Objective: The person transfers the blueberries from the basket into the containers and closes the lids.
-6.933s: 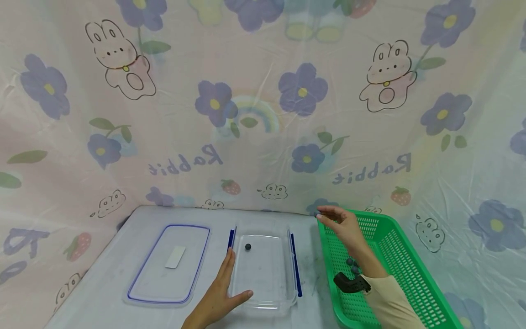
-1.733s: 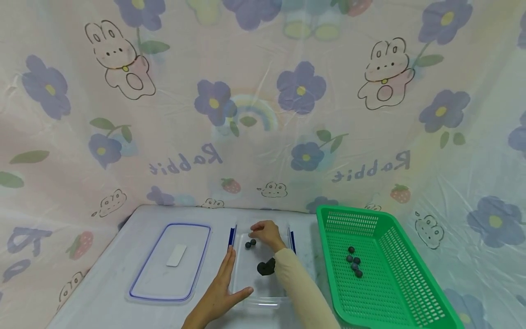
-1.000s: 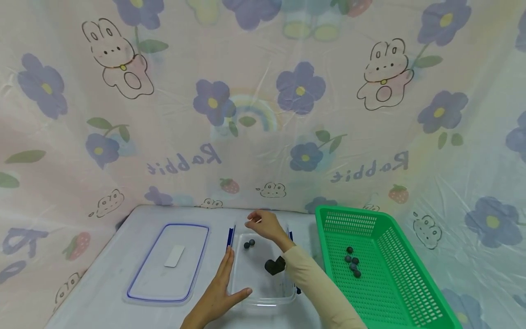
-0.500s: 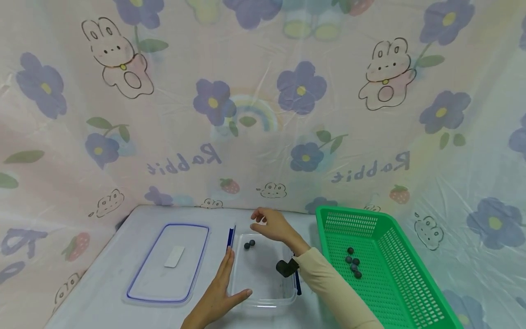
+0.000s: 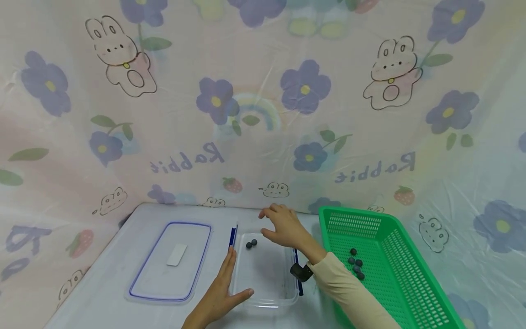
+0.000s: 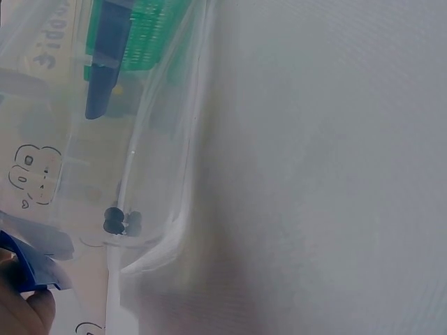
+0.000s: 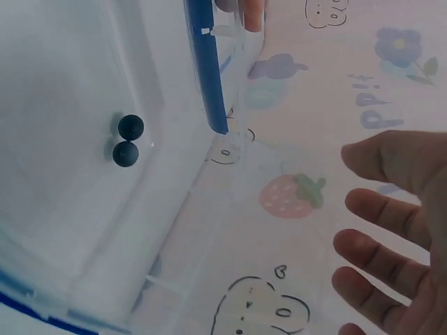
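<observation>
Two blueberries touch each other near the back left inside a clear plastic container. My left hand rests along the container's left side with fingers extended and thumb apart; in the left wrist view its fingertips are by a blue side clip. Above the container's back right part, my right hand hovers with loosely bent, spread fingers. The right wrist view shows nothing between those fingers, and the pair of blueberries in the container. Several more blueberries lie in a green basket.
A clear lid with a blue seal and a white label lies left of the container. The green basket stands at the right. Along the container's right side hangs another blue clip. A patterned curtain stands behind the table.
A second blueberry has joined the first in the container since the oldest frame. My right hand has lifted from there and drifted right, its fingers spreading. The left hand has stayed in place.
</observation>
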`<control>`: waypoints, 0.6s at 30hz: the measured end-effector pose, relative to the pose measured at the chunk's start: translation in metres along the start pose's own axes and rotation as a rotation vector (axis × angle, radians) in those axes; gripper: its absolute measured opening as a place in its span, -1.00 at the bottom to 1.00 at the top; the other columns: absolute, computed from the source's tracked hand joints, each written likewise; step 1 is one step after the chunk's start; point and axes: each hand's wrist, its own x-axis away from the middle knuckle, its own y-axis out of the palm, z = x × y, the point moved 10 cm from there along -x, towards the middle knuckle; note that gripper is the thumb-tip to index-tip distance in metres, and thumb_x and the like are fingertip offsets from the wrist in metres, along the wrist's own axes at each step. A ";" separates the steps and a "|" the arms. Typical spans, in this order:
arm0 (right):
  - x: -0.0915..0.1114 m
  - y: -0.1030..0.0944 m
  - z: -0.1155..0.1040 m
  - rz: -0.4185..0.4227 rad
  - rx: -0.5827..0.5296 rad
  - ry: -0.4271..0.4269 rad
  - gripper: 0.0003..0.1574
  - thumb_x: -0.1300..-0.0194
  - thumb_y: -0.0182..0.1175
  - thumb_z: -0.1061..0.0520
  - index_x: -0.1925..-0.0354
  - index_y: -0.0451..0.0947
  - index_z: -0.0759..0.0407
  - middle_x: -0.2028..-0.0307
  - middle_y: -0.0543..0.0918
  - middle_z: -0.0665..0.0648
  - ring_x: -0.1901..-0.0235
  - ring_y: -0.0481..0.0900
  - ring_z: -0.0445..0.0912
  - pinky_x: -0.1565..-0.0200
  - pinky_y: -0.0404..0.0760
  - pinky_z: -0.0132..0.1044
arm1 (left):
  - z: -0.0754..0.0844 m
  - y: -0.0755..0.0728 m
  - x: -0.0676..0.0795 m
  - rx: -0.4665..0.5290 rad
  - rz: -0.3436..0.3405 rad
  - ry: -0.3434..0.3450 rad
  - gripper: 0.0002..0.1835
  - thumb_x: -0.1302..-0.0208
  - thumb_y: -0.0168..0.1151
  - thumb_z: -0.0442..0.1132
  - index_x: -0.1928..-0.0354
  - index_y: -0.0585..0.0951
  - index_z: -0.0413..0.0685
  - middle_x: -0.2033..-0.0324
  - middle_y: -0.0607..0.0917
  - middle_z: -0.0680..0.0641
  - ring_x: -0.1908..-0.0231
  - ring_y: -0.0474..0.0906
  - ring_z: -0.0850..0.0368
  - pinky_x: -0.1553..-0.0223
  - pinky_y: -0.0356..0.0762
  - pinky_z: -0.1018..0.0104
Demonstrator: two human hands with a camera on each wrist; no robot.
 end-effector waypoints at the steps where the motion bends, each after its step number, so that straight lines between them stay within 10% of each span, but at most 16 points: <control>1: 0.002 -0.002 0.000 0.003 0.002 -0.001 -0.67 -0.21 0.34 0.03 0.05 0.58 0.00 0.16 0.53 -0.01 0.08 0.43 0.00 0.04 0.39 0.01 | -0.001 0.000 0.000 0.000 -0.003 -0.008 0.16 -0.16 0.33 0.20 -0.55 -0.21 0.00 -0.51 -0.25 -0.11 -0.43 -0.13 -0.24 -0.20 0.11 -0.35; 18: 0.026 -0.049 0.017 0.077 -0.070 0.008 -0.58 -0.19 0.38 0.08 -0.03 0.57 0.07 0.11 0.57 0.04 0.06 0.49 0.02 0.07 0.41 0.15 | 0.000 -0.001 0.001 -0.008 0.013 0.013 0.15 -0.17 0.33 0.19 -0.54 -0.18 -0.05 -0.51 -0.22 -0.15 -0.43 -0.16 -0.21 -0.24 0.05 -0.33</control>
